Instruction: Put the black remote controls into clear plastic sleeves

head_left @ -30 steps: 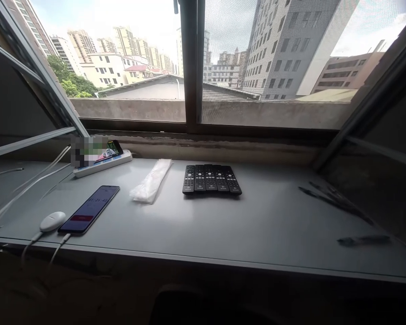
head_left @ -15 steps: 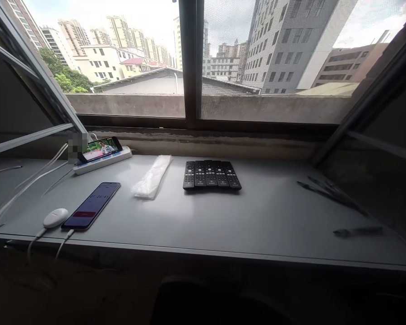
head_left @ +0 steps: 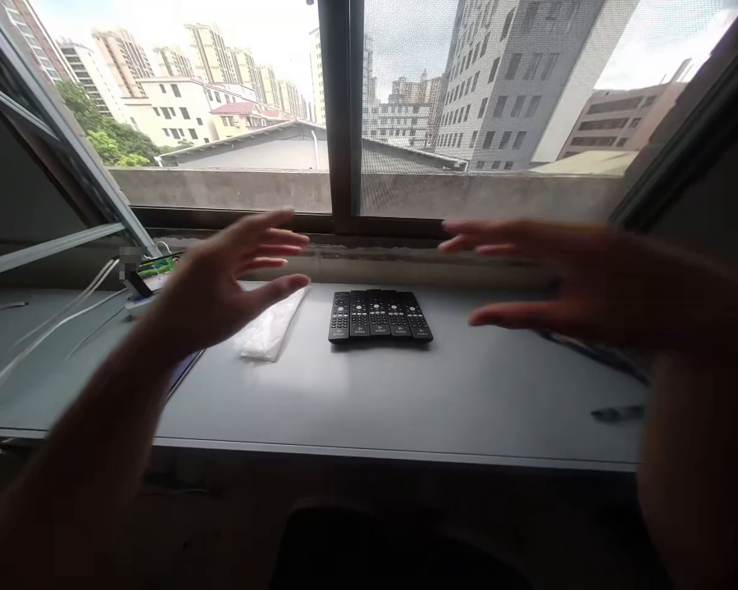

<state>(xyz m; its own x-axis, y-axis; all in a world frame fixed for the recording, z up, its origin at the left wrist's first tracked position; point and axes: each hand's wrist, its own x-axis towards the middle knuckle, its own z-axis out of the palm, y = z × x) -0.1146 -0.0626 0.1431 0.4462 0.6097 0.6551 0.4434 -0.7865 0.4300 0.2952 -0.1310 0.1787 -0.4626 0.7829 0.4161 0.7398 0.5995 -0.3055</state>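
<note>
Several black remote controls (head_left: 378, 315) lie side by side in a row on the grey table (head_left: 357, 401). To their left is a flat bundle of clear plastic bags (head_left: 274, 332), partly covered by my left hand (head_left: 234, 274). That hand is raised above the table, fingers spread, holding nothing. My right hand (head_left: 547, 274) hovers to the right of the remotes, also open, its thumb apart from the fingers and nothing in it. Neither hand touches the remotes.
A phone (head_left: 181, 373) at the left is mostly hidden behind my left forearm. Behind it, another phone (head_left: 160, 266) leans on a white power strip (head_left: 138, 307), with white cables (head_left: 37, 348) alongside. A dark pen-like item (head_left: 618, 413) lies at the right. A window stands behind the table.
Both my hands have come into view, raised and open, over the left and right sides of the table. The remotes and plastic bags lie where they were; the view has shifted slightly.
</note>
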